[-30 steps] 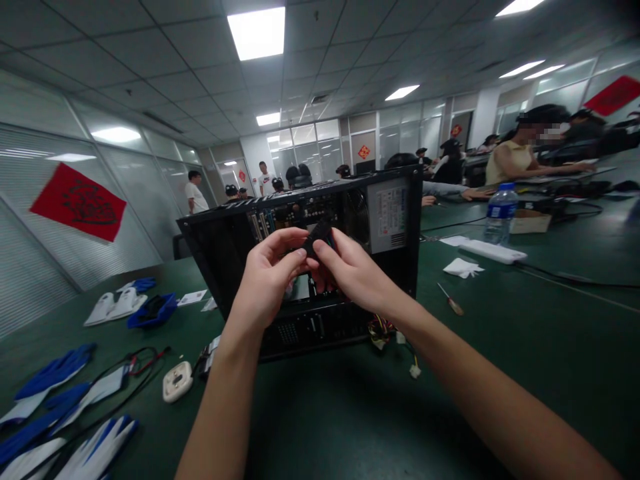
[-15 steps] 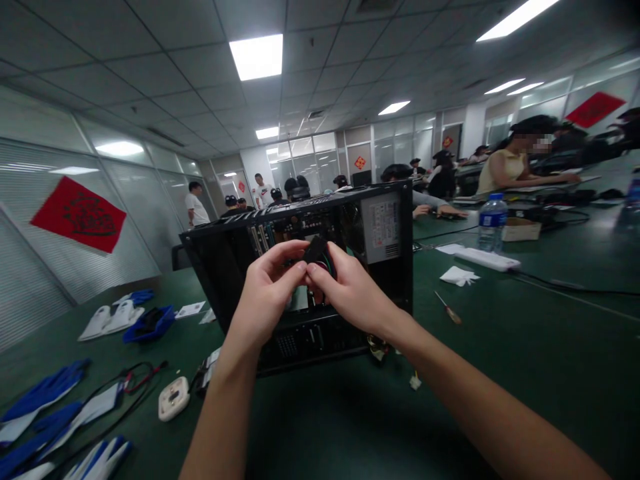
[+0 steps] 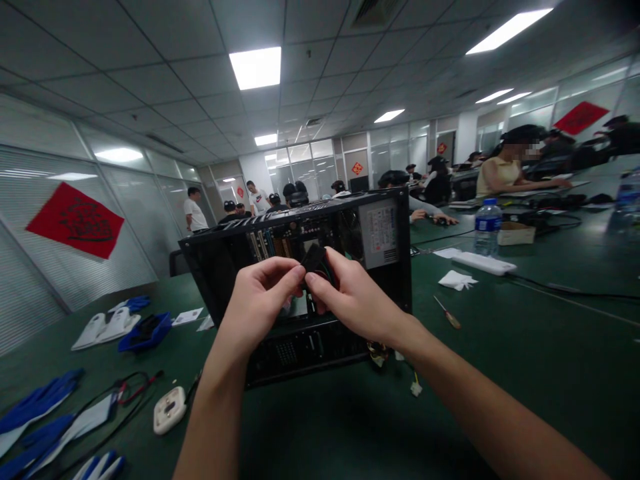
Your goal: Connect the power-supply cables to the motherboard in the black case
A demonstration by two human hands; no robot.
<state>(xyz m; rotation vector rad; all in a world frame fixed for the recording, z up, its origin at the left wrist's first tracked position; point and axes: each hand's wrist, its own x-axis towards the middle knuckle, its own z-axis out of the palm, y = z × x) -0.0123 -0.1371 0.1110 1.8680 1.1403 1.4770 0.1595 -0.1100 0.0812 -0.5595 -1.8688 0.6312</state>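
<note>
Both hands meet in front of an open black computer case. My right hand is closed around a small black block with coloured wires; it looks like a cable connector, though its exact kind is not clear. My left hand pinches at the left edge of the same piece, thumb against forefinger. Behind the fingers lie the motherboard's slots. The power supply, with a white label, sits at the case's upper right. My hands hide part of the case's inside.
Blue-and-white gloves, a loose cable and a white rounded device lie left. A blue tray stands behind them. Rightward are a screwdriver, a power strip and a water bottle. Other people sit beyond.
My left hand has shifted slightly left and down, its thumb and forefinger now pressed closer together. The black piece stays between the hands. The whole view has tilted a little upward.
</note>
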